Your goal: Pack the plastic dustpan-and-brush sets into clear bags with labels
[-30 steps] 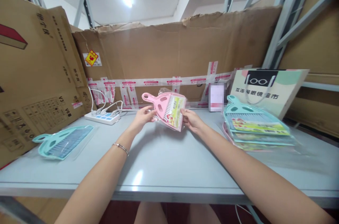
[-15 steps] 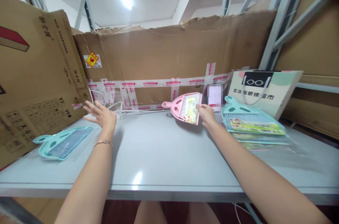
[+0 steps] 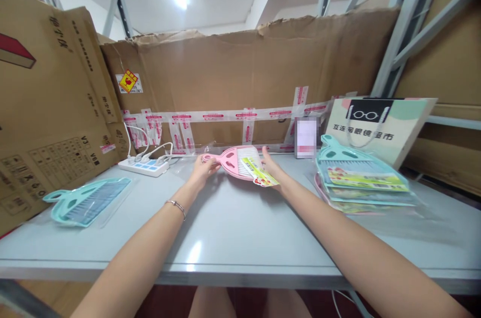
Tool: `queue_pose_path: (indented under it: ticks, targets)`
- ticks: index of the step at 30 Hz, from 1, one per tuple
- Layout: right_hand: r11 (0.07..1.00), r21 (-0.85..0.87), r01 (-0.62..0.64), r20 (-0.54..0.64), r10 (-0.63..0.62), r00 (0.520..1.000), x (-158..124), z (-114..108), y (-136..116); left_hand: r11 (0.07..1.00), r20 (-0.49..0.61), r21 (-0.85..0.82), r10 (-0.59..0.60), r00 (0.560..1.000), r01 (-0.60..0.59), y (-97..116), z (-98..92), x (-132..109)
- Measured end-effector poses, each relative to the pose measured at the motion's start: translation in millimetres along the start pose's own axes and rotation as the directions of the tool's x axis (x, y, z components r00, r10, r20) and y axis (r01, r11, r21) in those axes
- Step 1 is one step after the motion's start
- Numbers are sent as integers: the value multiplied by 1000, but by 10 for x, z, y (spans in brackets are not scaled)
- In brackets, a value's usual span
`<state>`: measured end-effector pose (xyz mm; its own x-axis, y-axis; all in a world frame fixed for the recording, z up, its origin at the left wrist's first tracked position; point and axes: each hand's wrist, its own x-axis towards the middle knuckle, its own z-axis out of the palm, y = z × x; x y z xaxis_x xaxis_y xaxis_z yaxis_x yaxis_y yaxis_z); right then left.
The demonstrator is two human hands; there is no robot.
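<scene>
A pink dustpan with a white-bristled brush is held above the table, its handle to the left. My left hand is closed round the handle end. At the wide end, my right hand grips the edge, thumb raised, its other fingers largely hidden behind a green and yellow card label. The label tilts away from the bristles. On the left lies a turquoise dustpan and brush in clear plastic. A stack of bagged dustpan sets, mostly turquoise, sits on the right.
A white power strip with plugged cables lies at the back left. A phone-like upright panel and a paper bag with a glasses picture stand at the back right. Large cardboard boxes wall the back and left of the table.
My left hand has come from the left, where it was open, and closed on the pink handle. The dustpan set has moved left and slightly lower; its label now tilts.
</scene>
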<state>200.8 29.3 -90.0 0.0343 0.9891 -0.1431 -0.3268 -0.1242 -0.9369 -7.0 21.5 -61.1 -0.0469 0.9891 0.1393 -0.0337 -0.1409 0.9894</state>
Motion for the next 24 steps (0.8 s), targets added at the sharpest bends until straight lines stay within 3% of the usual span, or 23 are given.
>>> queue_pose_path:
  ticks: [3, 5, 7, 8, 10, 12, 14, 16, 18, 19, 21, 22, 23, 24]
  targets:
    - [1000, -21, -3, -20, 3, 1000, -55, 15, -62, 996, -3, 88, 30, 1000, -29, 72, -80, 42]
    - [999, 5, 41, -71, -41, 997, -60, -11, -129, 954, -64, 259, 172, 983, -150, 150, -201, 66]
    - [994, 50, 97, -123, -91, 988, -49, -54, -199, 769, -95, 568, 414, 905, -292, 191, -350, 83]
    - [990, 71, 123, -148, -111, 983, -43, -76, -230, 658, -43, 688, 458, 888, -306, 186, -421, 89]
    - [981, 108, 161, -189, -139, 972, -35, -109, -271, 513, 116, 811, 331, 936, -282, 132, -541, 104]
    - [972, 139, 189, -217, -156, 963, -38, -119, -285, 461, 197, 856, 126, 972, -233, 68, -641, 128]
    - [964, 161, 211, -239, -169, 956, -46, -107, -277, 425, 133, 893, 64, 989, -147, 59, -747, 161]
    - [959, 174, 224, -252, -177, 951, -53, -82, -261, 387, -6, 921, 113, 994, -38, 136, -861, 185]
    - [957, 179, 228, -249, -180, 952, -60, -49, -245, 356, -135, 933, 202, 970, 56, 270, -932, 174]
    - [958, 177, 226, -238, -181, 954, -63, -30, -236, 361, -175, 929, 251, 952, 76, 338, -927, 152]
    - [963, 164, 214, -202, -180, 963, -70, 12, -213, 462, -169, 887, 295, 940, 14, 440, -810, 75]
    - [967, 151, 206, -179, -179, 968, -75, 35, -196, 639, -119, 766, 251, 961, -72, 463, -701, 27]
    - [971, 133, 198, -153, -177, 972, -78, 58, -177, 823, 30, 545, 172, 985, -160, 467, -572, -23]
    - [976, 110, 187, -125, -173, 977, -81, 79, -154, 941, 249, 307, 68, 966, -145, 452, -436, -70]
